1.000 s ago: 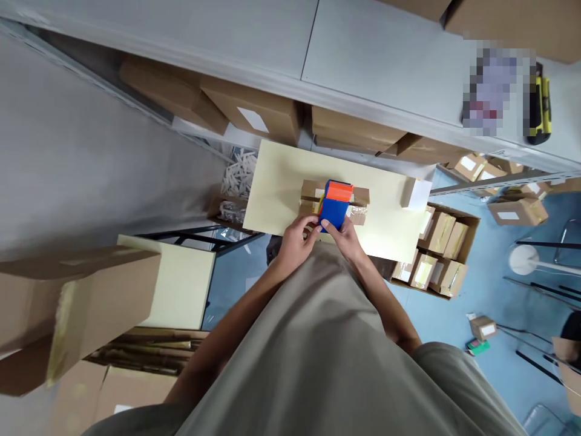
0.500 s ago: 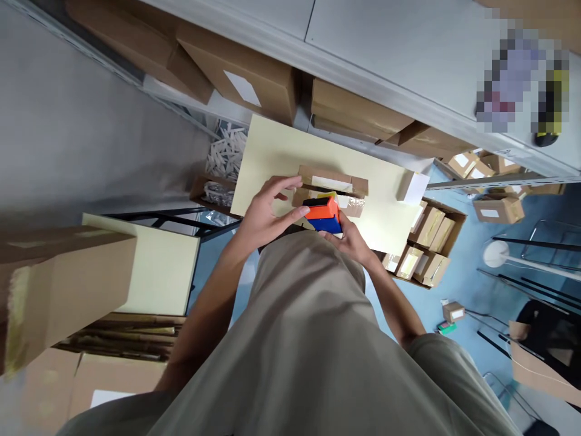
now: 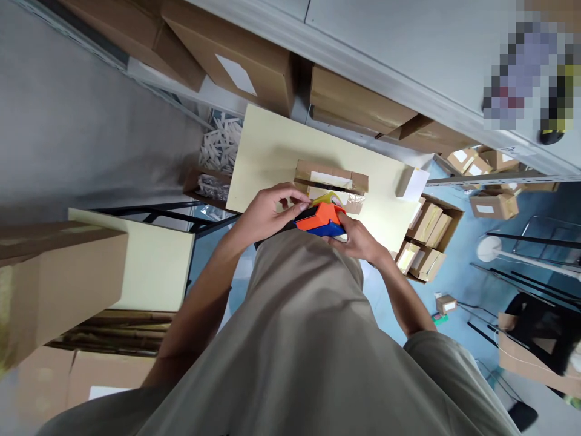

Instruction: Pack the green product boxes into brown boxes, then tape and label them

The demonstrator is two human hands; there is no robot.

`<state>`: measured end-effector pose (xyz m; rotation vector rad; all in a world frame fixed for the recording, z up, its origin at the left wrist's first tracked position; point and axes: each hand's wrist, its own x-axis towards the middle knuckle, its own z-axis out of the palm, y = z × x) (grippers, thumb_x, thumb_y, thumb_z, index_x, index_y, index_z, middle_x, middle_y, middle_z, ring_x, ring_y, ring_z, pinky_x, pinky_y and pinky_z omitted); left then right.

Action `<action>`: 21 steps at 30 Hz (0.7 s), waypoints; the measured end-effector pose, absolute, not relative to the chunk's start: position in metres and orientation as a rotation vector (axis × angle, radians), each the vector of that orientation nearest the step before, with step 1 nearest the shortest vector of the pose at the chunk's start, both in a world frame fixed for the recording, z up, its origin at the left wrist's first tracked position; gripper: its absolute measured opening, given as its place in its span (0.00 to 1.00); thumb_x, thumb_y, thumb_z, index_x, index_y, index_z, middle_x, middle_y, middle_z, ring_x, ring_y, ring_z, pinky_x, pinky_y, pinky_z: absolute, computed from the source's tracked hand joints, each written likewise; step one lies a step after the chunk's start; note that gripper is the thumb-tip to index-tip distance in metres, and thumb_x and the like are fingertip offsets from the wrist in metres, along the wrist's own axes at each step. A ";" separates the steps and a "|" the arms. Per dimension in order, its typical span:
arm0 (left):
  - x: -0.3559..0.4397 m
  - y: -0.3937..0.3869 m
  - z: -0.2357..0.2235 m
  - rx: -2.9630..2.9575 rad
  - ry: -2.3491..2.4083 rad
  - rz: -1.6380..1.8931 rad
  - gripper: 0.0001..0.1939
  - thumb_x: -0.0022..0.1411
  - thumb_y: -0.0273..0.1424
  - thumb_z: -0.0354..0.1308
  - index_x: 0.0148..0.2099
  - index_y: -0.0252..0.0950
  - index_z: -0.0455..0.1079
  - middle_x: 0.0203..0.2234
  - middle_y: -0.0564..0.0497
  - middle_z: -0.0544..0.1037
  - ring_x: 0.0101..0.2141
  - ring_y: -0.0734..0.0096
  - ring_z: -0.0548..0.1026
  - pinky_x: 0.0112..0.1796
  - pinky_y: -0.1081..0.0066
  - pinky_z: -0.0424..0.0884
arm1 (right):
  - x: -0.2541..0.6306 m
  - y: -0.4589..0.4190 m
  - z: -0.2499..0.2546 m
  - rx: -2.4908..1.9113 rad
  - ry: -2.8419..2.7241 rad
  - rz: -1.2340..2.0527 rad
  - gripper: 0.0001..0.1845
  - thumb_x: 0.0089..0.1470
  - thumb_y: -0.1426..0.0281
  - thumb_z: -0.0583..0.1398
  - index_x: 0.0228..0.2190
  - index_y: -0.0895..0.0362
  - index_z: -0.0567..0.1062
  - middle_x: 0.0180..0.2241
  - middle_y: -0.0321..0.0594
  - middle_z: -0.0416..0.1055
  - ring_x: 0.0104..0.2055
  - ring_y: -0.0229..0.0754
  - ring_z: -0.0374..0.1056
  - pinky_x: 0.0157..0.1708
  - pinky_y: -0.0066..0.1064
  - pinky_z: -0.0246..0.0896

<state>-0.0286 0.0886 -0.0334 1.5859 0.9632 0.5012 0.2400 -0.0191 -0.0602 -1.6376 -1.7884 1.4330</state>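
A blue and orange tape dispenser [image 3: 323,219], with a yellow roll of tape [image 3: 327,198] showing at its far side, is held just in front of my body at the table's near edge. My right hand [image 3: 362,239] is closed around its right end. At its black left edge, the thumb and fingertips of my left hand [image 3: 267,211] come together in a pinch; what lies between them is too small to see. Just beyond the dispenser, a taped cardboard box [image 3: 305,172] with a white label lies on the pale yellow table [image 3: 263,148].
A small white box [image 3: 413,183] stands at the table's right end. Cartons fill a large open box [image 3: 447,239] on the right. White strips [image 3: 221,142] lie in a container at left. A grey shelf [image 3: 385,66] crosses above, with cardboard boxes [image 3: 254,54] under it.
The dispenser has turned from upright to lying sideways in my right hand. My left hand let go of it, opened, then closed its fingertips at the dispenser's left edge. The view has shifted.
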 end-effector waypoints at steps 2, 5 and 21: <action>-0.028 0.088 -0.037 1.558 0.971 0.497 0.18 0.75 0.48 0.64 0.49 0.38 0.84 0.43 0.47 0.86 0.44 0.62 0.83 0.46 0.67 0.78 | 0.241 -0.016 -0.059 -1.655 -1.835 1.419 0.23 0.65 0.46 0.67 0.44 0.50 0.72 0.37 0.40 0.76 0.34 0.49 0.71 0.39 0.42 0.73; -0.028 0.087 -0.041 1.504 0.998 0.476 0.20 0.74 0.50 0.64 0.48 0.38 0.84 0.42 0.47 0.87 0.43 0.62 0.83 0.45 0.68 0.78 | 0.244 -0.010 -0.055 -1.662 -1.912 1.405 0.23 0.63 0.46 0.67 0.45 0.51 0.72 0.37 0.40 0.77 0.33 0.48 0.70 0.37 0.40 0.71; -0.009 0.059 -0.109 1.111 1.205 0.635 0.20 0.68 0.50 0.67 0.42 0.36 0.82 0.38 0.47 0.87 0.40 0.63 0.83 0.43 0.66 0.81 | 0.250 0.022 -0.043 -1.699 -2.048 1.598 0.40 0.67 0.30 0.57 0.49 0.54 0.78 0.30 0.37 0.75 0.29 0.44 0.66 0.31 0.36 0.60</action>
